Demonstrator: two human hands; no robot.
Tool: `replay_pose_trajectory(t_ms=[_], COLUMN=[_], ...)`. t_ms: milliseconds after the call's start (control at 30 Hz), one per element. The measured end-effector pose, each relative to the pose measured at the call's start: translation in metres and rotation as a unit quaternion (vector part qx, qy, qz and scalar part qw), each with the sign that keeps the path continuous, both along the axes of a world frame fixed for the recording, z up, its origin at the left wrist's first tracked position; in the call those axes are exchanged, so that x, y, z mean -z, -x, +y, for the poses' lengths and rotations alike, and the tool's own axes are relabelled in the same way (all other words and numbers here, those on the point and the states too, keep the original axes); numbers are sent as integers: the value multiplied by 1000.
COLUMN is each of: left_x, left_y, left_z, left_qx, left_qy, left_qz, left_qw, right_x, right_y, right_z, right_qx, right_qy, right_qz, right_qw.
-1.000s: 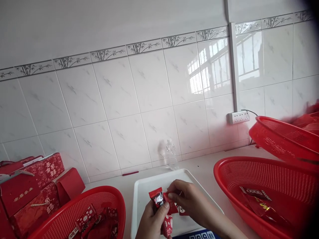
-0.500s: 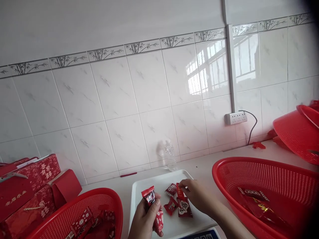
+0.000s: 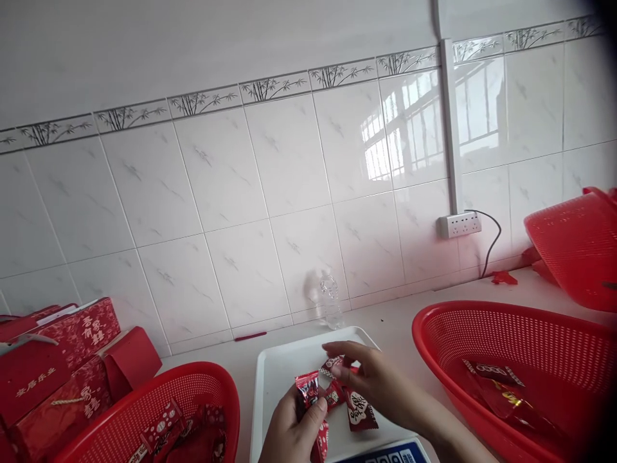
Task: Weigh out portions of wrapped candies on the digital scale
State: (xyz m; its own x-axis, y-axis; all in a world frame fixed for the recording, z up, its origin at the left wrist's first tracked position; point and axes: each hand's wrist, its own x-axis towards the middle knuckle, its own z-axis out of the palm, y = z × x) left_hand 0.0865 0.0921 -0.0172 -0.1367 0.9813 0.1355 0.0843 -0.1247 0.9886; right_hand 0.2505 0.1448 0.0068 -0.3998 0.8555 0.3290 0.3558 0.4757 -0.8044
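My left hand point(image 3: 292, 429) is closed around red wrapped candies point(image 3: 308, 392), one sticking up past the thumb and another hanging below. My right hand point(image 3: 371, 379) hovers over the white tray point(image 3: 284, 363), fingers stretched toward the held candy and a small red packet point(image 3: 331, 365) on the tray. More red candy packets point(image 3: 359, 410) lie on the tray under that hand. The tray sits on a scale whose blue front point(image 3: 385, 453) shows at the bottom edge.
A red basket point(image 3: 159, 392) with candies stands at bottom left, beside red gift boxes point(image 3: 58, 360). A larger red basket point(image 3: 506, 334) with a few packets is at right, another tilted red basket point(image 3: 573, 244) behind it. A clear bottle point(image 3: 330, 299) and wall socket point(image 3: 459, 225) are by the tiled wall.
My right hand put packets down on the tray, then moved back toward the candy in my left hand. The tilted red basket at far right shifted outward.
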Motion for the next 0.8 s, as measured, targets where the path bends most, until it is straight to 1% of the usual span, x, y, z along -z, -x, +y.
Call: replay_pose_trajectory(t_ms=[67,133,200,300,367,433,533,600,667,800], left_x=[1,2,4,9,12,14,16,17,18,17], left_y=[-6,-9,-9,-1,6,12,14,12,10,11], left_z=[0,0,1,6,8,10,11,11,11,11], left_qx=[21,38,56,62,39,13,-16,-30,-40,-56], left_qy=[-13,-16,-22,-10,2,-1,-12,-11,-8,-21], left_qz=[-10,-13,-5,15,21,22,43,63,80,114], left_qw=[1000,999,998,998,999,1000,999,998,996,992], right_x=[-6,-8,-6,-2,-2,-5,-7,-5,0,15], right_y=[8,16,22,19,10,-1,-12,-13,-9,0], right_z=[-13,-21,-21,-10,-1,7,12,14,16,22], right_qx=[-63,-86,-68,-7,43,100,160,162,145,114], right_qy=[2,-17,-23,-11,-21,-35,-41,-48,-56,-69], right_qz=[14,5,3,31,59,64,16,-23,-53,-66], right_qw=[998,996,997,999,997,992,986,985,986,989])
